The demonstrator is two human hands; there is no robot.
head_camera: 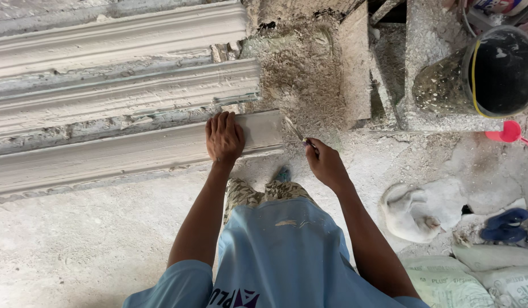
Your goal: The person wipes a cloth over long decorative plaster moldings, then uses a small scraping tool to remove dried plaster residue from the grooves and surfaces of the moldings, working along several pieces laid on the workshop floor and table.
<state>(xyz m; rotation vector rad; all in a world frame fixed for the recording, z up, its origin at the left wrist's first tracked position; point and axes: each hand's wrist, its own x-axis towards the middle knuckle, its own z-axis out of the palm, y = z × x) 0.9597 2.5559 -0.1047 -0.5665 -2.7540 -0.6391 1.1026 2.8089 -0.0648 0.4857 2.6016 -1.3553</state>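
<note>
While the left hand (224,137) presses flat on the nearest plaster moulding (132,154) to steady it, the right hand (325,164) grips a small blade (294,130) at its end edge.

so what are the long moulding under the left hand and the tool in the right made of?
Moulding: likely cast plaster or cement; matte, chalky off-white, rough crusted edges, left hand flat on it. Tool in right hand: thin blade, probably metal, dusty grey; too small to be sure.
</note>
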